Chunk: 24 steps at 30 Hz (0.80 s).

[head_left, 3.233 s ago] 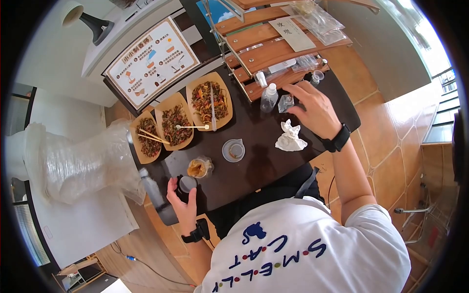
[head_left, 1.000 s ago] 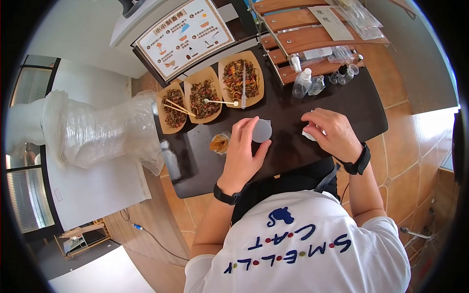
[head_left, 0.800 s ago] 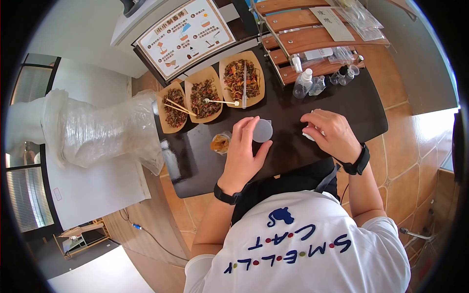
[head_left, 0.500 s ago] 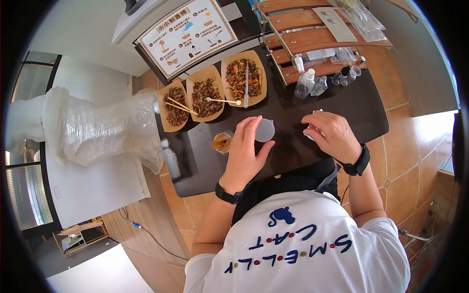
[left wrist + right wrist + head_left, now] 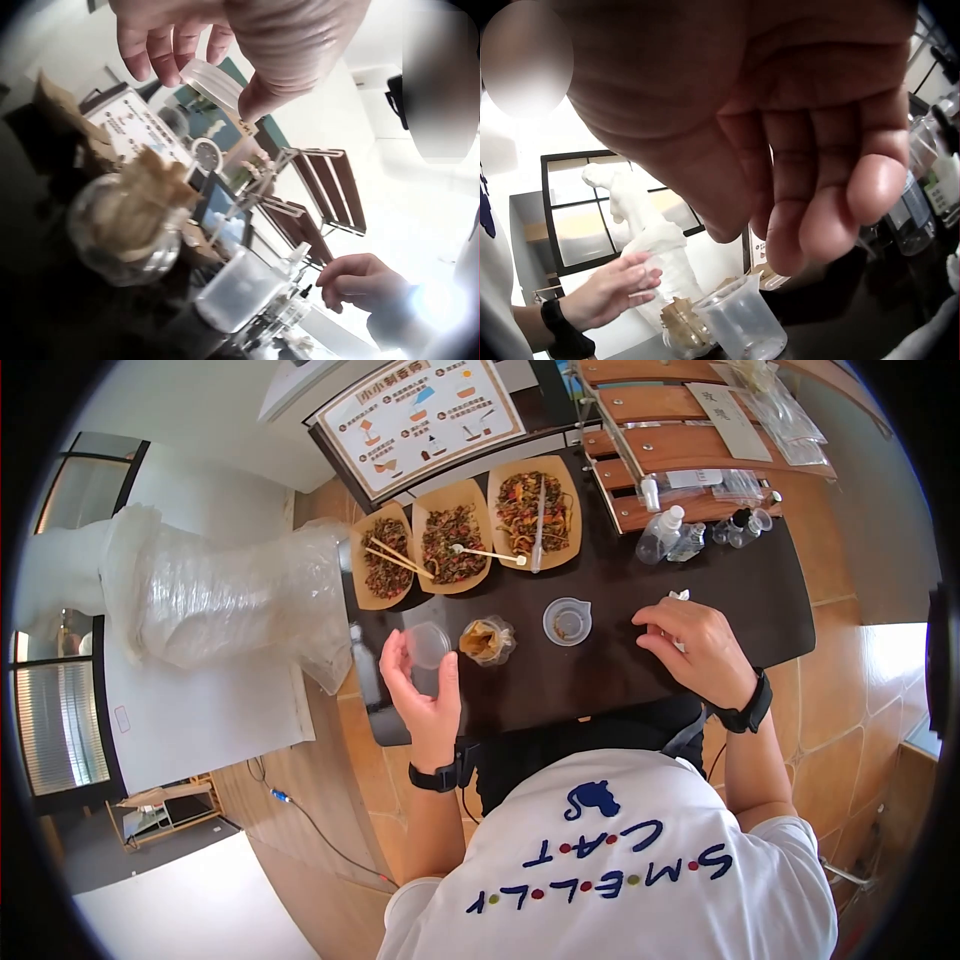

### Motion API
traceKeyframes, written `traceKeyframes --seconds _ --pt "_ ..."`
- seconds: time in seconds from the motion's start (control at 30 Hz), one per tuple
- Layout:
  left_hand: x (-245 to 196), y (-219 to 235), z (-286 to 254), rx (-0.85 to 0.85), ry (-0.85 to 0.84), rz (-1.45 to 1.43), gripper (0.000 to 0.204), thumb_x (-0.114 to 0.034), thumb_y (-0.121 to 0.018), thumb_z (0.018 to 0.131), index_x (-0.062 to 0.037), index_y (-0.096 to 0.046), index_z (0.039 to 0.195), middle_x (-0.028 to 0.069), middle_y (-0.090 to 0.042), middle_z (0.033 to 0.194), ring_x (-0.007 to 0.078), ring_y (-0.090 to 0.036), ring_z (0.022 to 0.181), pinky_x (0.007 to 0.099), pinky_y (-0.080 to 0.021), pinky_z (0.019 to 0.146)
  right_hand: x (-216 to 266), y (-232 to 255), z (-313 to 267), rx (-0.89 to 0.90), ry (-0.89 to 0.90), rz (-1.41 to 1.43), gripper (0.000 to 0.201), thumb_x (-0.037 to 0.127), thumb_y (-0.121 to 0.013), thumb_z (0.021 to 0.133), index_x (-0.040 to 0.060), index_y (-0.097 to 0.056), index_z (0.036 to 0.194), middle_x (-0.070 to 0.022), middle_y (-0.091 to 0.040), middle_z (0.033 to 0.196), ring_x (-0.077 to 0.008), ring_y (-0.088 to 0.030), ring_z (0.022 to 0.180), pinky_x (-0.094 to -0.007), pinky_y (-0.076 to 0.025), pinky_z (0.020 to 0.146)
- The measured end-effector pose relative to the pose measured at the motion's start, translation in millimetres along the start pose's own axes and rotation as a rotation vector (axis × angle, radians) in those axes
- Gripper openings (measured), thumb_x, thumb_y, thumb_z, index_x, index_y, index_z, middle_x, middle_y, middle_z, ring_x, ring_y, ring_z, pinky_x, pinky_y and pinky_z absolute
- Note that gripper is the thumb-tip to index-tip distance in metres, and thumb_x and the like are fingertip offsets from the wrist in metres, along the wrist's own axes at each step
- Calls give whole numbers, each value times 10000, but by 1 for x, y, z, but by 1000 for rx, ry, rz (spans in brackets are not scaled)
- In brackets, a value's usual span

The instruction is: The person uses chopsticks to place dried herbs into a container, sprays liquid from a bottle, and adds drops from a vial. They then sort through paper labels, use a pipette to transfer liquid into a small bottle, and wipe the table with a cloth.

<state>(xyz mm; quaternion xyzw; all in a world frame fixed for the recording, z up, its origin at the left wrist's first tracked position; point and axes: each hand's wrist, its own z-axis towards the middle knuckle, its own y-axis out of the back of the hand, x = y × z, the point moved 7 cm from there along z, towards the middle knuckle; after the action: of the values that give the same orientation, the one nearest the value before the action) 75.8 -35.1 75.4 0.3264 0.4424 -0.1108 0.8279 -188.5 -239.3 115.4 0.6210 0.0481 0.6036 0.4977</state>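
My left hand (image 5: pixel 428 705) pinches a round translucent lid (image 5: pixel 430 646) by its edges, thumb on one side and fingers on the other; the left wrist view shows the lid (image 5: pixel 214 84) edge-on. Just right of it stands a clear jar (image 5: pixel 127 232) with crumpled brown material (image 5: pixel 488 641) inside. Further right is a spouted plastic cup (image 5: pixel 567 622), with a little dark residue at its bottom. My right hand (image 5: pixel 700 650) hangs loosely curled over the table beside a white tissue (image 5: pixel 680 596), mostly covered by it. The right wrist view shows nothing between its fingers (image 5: pixel 829 225).
Three paper trays (image 5: pixel 455 535) of dried plant bits line the back, with sticks and a pipette on them. Small bottles (image 5: pixel 660 536) stand before a wooden rack (image 5: pixel 690 440) at the right. An instruction board (image 5: pixel 425 425) leans behind; a plastic-wrapped form (image 5: pixel 220 590) is left.
My left hand has carried the lid leftward from over the spouted cup to beyond the jar, uncovering the cup. Earlier, my right hand came from the bottles to the tissue. The head view has shifted.
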Motion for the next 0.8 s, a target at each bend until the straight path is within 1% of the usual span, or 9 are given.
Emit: traceKeyframes --seconds 0.07,0.1,0.13,0.23,0.37,0.47,0.57,0.7,0.8 --pt "30 13 -14 -49 116 113 665 -136 -778 888 20 -429 1431 168 -539 1331 274 -525 1261 397 -395 1094 5 -3 4 16 11 13 126 82 -701 872 15 -672 974 -128 -661 853 -345 -636 758 -405 -514 679" --pt "41 15 -21 -35 127 147 661 -166 -777 889 24 -438 1423 188 -544 1324 304 -519 1247 422 -396 1079 7 -4 6 23 15 22 126 79 -702 871 13 -670 973 -132 -660 853 -348 -634 758 -405 -512 677" --pt "47 17 -26 -41 130 151 661 -166 -777 889 24 -438 1423 188 -544 1324 304 -519 1247 422 -396 1079 10 -6 8 31 18 28 126 76 -704 869 11 -669 972 -136 -659 852 -352 -632 758 -406 -510 676" --pt "54 11 -38 68 66 407 643 -175 -778 858 29 -474 1387 216 -548 1296 395 -479 1201 482 -387 1050 21 -14 16 38 81 82 133 60 -705 863 7 -665 978 -146 -650 856 -361 -632 780 -413 -508 685" --pt "54 7 -40 133 24 474 641 -202 -777 854 18 -477 1376 194 -543 1330 398 -434 1242 485 -374 1064 47 -32 31 90 190 136 172 57 -710 850 6 -656 1005 -148 -631 891 -370 -624 819 -433 -509 711" --pt "45 10 -41 103 -31 470 667 -220 -786 851 15 -467 1388 202 -520 1368 406 -430 1257 491 -362 1077 63 -50 41 97 292 133 181 70 -716 849 9 -656 1009 -139 -621 916 -371 -619 836 -443 -510 728" --pt "29 12 -37 26 -72 451 696 -233 -796 847 18 -455 1400 206 -497 1397 406 -421 1275 497 -356 1084 78 -67 57 175 293 104 303 60 -728 831 20 -620 1111 -135 -585 988 -368 -619 871 -435 -517 748" --pt "26 6 -30 56 -85 417 736 -234 -821 827 12 -449 1413 212 -484 1411 404 -414 1284 494 -357 1084 90 -98 77 241 337 47 472 46 -751 797 51 -559 1228 -142 -533 1047 -356 -622 888 -421 -526 757" --pt "15 4 -25 0 -101 358 812 -229 -857 786 9 -429 1433 206 -484 1417 402 -410 1290 479 -364 1082 90 -120 88 244 356 -66 484 45 -765 780 64 -554 1215 -147 -511 1035 -345 -624 892 -419 -529 762"
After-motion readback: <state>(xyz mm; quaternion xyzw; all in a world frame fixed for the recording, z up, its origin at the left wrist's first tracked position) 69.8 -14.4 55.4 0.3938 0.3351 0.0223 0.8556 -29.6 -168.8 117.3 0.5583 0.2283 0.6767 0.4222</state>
